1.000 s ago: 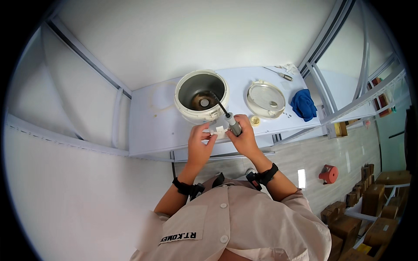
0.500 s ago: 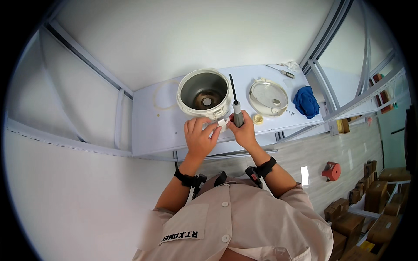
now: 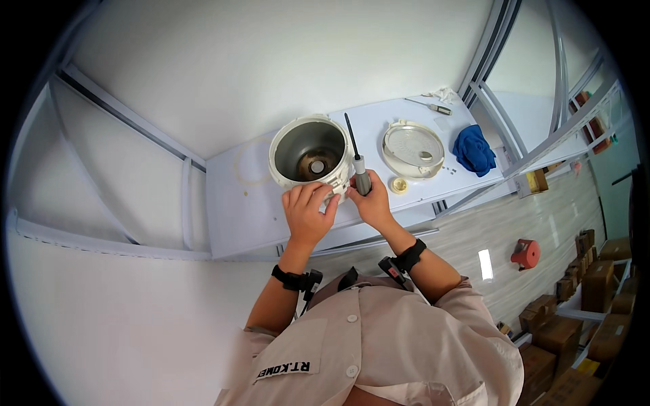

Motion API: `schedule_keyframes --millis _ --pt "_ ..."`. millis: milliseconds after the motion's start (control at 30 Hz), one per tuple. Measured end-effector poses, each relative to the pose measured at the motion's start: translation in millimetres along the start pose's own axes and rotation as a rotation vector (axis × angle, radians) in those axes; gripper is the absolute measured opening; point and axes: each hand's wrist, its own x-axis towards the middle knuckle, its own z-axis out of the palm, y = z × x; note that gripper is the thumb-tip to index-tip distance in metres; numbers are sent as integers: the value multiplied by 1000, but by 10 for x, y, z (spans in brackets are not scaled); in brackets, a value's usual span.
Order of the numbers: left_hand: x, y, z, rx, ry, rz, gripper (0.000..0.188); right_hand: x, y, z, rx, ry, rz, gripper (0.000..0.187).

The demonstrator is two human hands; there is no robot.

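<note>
The white rice cooker body point(image 3: 276, 157) stands on the table with its top off, showing a dark grey inside with a brown-stained bottom. My left hand point(image 3: 306, 215) is at its front, fingers bent and closed round a small white part against the cooker's front latch area; the fingers mostly hide the part. Just to its right, my right hand point(image 3: 374, 204) grips a screwdriver point(image 3: 363, 181) by its grey handle, the black shaft pointing up and away. The right fingertips are close to the cooker's front too.
Right of the cooker lies its round lid point(image 3: 412, 143), with a small cream-coloured round piece point(image 3: 399, 185) in front. Farther right are a blue cloth point(image 3: 474, 150), a second screwdriver point(image 3: 439, 109) and several tiny parts. A red stool point(image 3: 525, 254) stands on the floor.
The small white part, earlier held between both hands before the cooker, is now at the cooker's front under my left fingers. The view has shifted slightly.
</note>
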Motion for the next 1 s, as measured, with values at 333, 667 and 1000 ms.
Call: schedule_keyframes --millis 333,667,1000 --pt "65 21 53 17 22 -58 40 6 -89 37 -83 70 -24 33" --pt "106 -77 96 -7 -171 -53 39 53 -114 53 -68 75 -10 34" --pt "87 -107 155 -22 -195 -44 40 68 -66 61 -108 80 -41 34"
